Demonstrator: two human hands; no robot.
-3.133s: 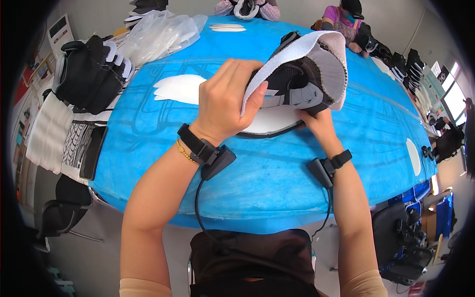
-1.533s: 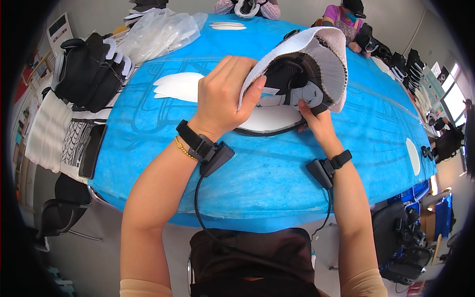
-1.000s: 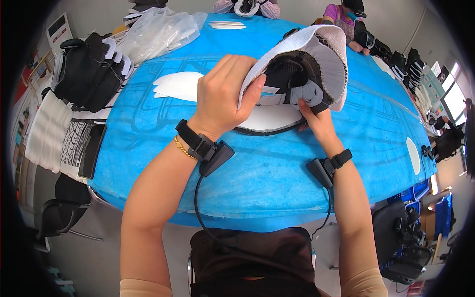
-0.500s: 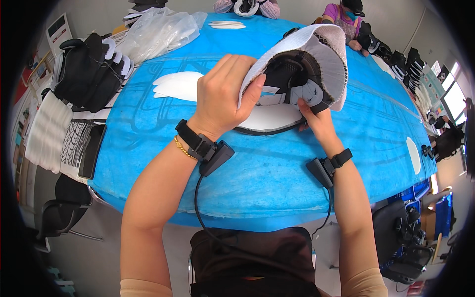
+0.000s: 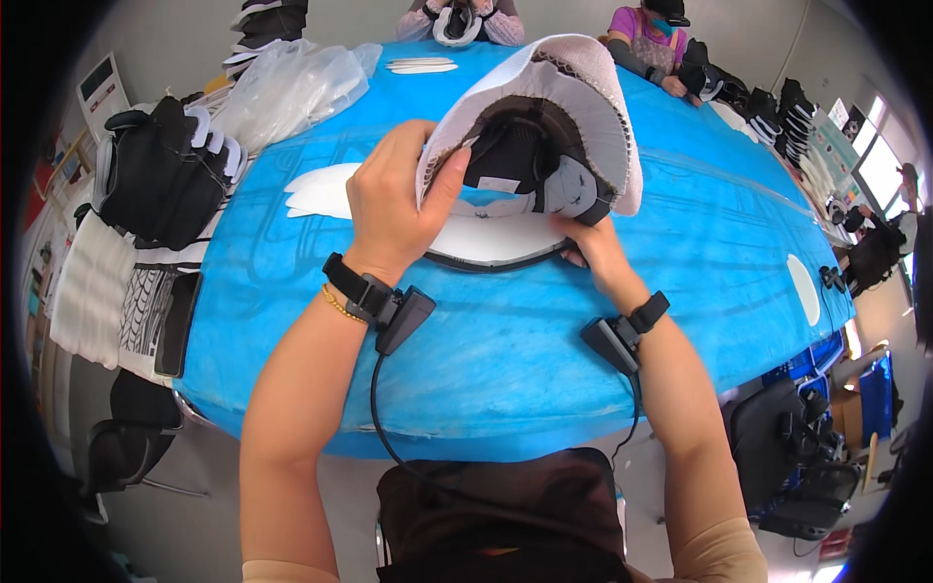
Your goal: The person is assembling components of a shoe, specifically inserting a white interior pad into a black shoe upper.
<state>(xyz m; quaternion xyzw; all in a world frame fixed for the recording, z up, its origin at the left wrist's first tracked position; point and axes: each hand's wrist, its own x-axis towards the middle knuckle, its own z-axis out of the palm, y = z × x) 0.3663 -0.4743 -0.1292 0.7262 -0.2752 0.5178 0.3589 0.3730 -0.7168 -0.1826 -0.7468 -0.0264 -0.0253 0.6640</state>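
Observation:
A cap (image 5: 627, 136) is held above the table with its inside facing me, showing a dark lining and a light, stitched outer layer turned outward. Its dark-edged brim, with a white crescent surface (image 5: 501, 239), is at the near side. My left hand (image 5: 397, 199) grips the cap's left edge, thumb inside the rim and fingers outside. At the right end of the brim, my right hand (image 5: 593, 251) pinches the cap; some of its fingers are hidden beneath. Both wrists carry a strapped black device.
White crescent pieces (image 5: 323, 191) lie left of the cap, more (image 5: 421, 65) farther back, and one (image 5: 804, 291) at right. Black caps (image 5: 165, 185), white stacked pieces (image 5: 92, 287) and a clear plastic bag (image 5: 292, 97) crowd the left. Two people sit across the blue-covered table (image 5: 505, 379).
Both hands and the cap have shifted slightly left in the picture. The cap's opening now faces me more fully, showing more of its lining and a white label.

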